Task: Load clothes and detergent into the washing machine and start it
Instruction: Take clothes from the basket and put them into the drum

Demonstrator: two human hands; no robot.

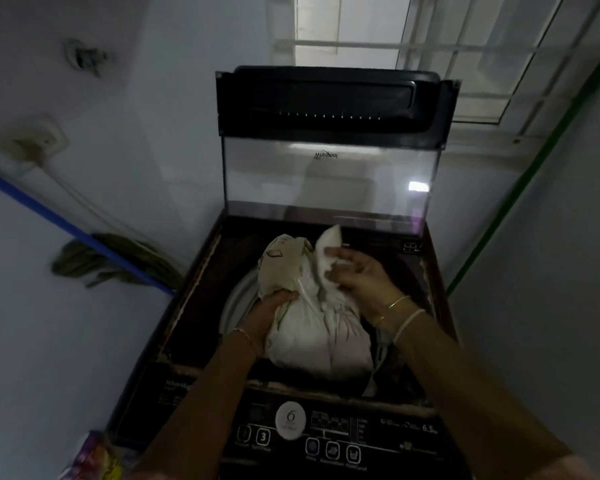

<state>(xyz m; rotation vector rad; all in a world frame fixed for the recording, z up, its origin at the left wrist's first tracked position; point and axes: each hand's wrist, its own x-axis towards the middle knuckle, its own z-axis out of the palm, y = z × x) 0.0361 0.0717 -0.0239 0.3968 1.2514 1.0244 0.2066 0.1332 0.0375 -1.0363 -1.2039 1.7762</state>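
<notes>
A dark top-loading washing machine (194, 306) stands before me with its glass lid (326, 178) raised upright. A bundle of pale cream and white clothes (312, 327) sits over the drum opening. My left hand (274, 306) grips the bundle's left side with curled fingers. At the bundle's upper right, my right hand (357, 275) holds a white flap of the cloth, fingers loosely spread. The control panel (326, 438) runs along the near edge, below my forearms.
A colourful packet (97, 459) lies at the machine's near left corner. A blue-handled mop (94, 258) leans on the left wall, a green pole (520, 178) on the right wall. A barred window (465, 46) is behind the lid. Walls stand close on both sides.
</notes>
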